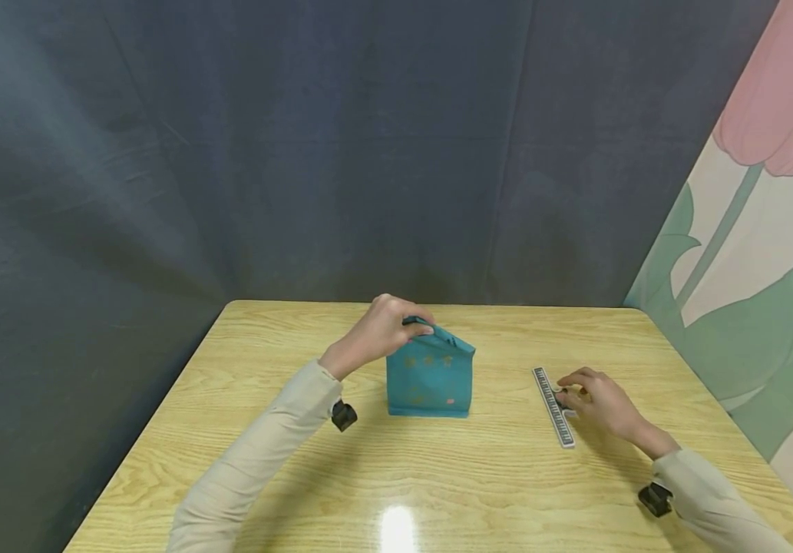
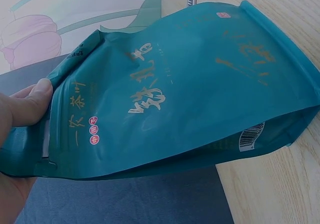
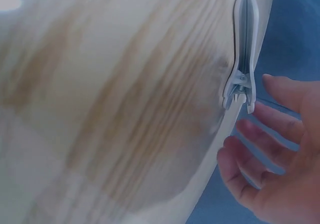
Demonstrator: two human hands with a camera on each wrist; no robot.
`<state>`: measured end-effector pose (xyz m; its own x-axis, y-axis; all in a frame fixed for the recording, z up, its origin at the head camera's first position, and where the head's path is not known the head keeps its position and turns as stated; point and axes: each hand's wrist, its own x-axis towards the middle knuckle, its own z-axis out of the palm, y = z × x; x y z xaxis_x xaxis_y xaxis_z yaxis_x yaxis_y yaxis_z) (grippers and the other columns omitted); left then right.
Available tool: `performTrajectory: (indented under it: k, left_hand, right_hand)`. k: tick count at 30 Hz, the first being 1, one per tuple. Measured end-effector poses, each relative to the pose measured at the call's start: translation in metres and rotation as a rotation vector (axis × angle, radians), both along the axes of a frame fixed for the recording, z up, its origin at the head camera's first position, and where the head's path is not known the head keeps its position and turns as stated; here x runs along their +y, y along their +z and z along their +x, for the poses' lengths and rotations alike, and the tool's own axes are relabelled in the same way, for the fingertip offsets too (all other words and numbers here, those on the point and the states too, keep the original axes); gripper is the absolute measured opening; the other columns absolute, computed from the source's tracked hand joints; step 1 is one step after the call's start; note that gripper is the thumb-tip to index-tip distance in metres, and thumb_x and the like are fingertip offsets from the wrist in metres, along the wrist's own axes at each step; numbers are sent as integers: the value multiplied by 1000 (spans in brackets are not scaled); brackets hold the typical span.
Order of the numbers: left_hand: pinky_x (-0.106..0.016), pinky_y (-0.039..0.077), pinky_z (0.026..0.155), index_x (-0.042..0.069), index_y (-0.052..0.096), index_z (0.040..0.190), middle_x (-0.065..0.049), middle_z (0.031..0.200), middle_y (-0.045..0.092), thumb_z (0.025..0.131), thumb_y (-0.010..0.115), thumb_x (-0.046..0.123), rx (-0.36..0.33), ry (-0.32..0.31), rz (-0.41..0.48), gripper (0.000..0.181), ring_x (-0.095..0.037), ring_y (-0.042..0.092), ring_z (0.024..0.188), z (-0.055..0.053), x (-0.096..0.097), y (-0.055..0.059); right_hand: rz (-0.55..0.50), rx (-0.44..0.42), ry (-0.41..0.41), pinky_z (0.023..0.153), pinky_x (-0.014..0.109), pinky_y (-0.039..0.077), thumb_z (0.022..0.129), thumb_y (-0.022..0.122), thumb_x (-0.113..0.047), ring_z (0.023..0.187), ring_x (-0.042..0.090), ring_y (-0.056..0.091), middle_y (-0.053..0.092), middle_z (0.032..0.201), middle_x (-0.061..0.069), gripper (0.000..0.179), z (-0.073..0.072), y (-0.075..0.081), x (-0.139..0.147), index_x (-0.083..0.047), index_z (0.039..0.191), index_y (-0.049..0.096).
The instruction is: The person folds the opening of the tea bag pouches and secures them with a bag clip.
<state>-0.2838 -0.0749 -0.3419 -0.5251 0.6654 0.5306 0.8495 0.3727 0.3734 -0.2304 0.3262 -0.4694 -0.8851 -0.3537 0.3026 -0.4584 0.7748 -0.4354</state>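
A teal foil tea bag [image 1: 431, 380] stands upright on the wooden table, its top folded over. My left hand [image 1: 389, 326] pinches that fold at its left end, thumb on the near side. Gold and white characters and a partly visible barcode show on the bag [image 2: 145, 94] in the left wrist view. To the right lies a long bag-sealing clip [image 1: 553, 407] with a piano-key pattern. My right hand [image 1: 603, 399] is beside its handle. In the right wrist view, loosely bent fingers surround the tail end of the clip [image 3: 245, 39] without a visible grip; contact is hard to tell.
The light wooden table [image 1: 285, 476] meets a dark blue curtain [image 1: 382, 153] at the back and left. A wall with a painted pink tulip [image 1: 776, 100] borders the right side. Small black cameras [image 1: 344, 415] sit on both wrists.
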Motion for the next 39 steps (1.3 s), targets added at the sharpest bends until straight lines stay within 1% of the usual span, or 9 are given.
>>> performTrajectory:
  k: [3, 7, 11, 16, 21, 25, 31, 36, 39]
  left_hand:
    - [-17, 47, 53, 7, 78, 98, -5, 91, 75, 90, 74, 9, -5, -3, 2, 10, -9, 64, 56, 0, 0, 0]
    - [-18, 46, 52, 7, 78, 98, -5, 91, 75, 90, 74, 9, -13, -7, 2, 10, -9, 63, 54, 1, 1, 0]
    - [-18, 45, 52, 7, 78, 99, -5, 91, 75, 90, 73, 9, -14, -8, 0, 10, -8, 62, 53, 0, 1, 1]
    - [-18, 46, 53, 7, 78, 99, -6, 92, 75, 90, 73, 9, -16, -7, 2, 10, -10, 63, 53, 0, 2, 1]
    - [-18, 46, 52, 6, 78, 98, -6, 91, 75, 90, 74, 9, -18, -6, 8, 10, -10, 62, 52, 0, 1, 1]
    - [-18, 46, 52, 7, 78, 98, -6, 92, 75, 90, 74, 10, -18, -2, 6, 10, -10, 63, 53, 0, 0, 0]
    - [-17, 47, 54, 6, 78, 99, -6, 93, 75, 90, 74, 9, -18, -7, 8, 10, -10, 64, 56, 0, 0, 0]
    - [-17, 47, 55, 6, 78, 99, -6, 94, 75, 90, 73, 9, -20, -7, 5, 11, -10, 65, 57, 0, 0, -1]
    - [-18, 47, 54, 6, 78, 100, -6, 94, 75, 90, 73, 9, -24, -7, 7, 11, -10, 64, 56, 0, 1, 0]
  right_hand:
    - [19, -24, -19, 66, 41, 52, 92, 72, -12, 80, 23, 60, 64, 102, 15, 26, 1, -2, 0, 7, 109, 70]
    - [45, -58, -36, 62, 34, 48, 94, 70, -16, 76, 16, 55, 64, 105, 18, 30, 1, -5, 2, 8, 111, 69]
    - [53, -57, -34, 59, 30, 45, 95, 70, -15, 73, 13, 51, 63, 107, 21, 28, 1, -7, 3, 8, 109, 69]
    - [45, -48, -23, 57, 28, 43, 94, 70, -13, 70, 12, 48, 63, 106, 22, 25, 1, -6, 2, 8, 107, 69]
    - [58, -52, -28, 58, 29, 44, 94, 70, -13, 71, 12, 50, 63, 108, 23, 23, 1, -3, 0, 7, 106, 70]
    - [55, -73, -38, 60, 32, 46, 94, 70, -13, 73, 15, 54, 62, 108, 23, 22, 1, -2, -1, 6, 105, 70]
    - [43, -114, -53, 64, 39, 53, 94, 71, -14, 79, 23, 63, 64, 101, 17, 24, 0, -2, -1, 6, 106, 68]
    - [32, -149, -51, 65, 42, 54, 93, 70, -12, 77, 23, 66, 68, 96, 15, 23, -3, -1, 0, 7, 106, 67]
    - [21, -162, -50, 66, 44, 55, 94, 69, -11, 77, 23, 67, 69, 97, 15, 23, -4, 0, 1, 7, 108, 66]
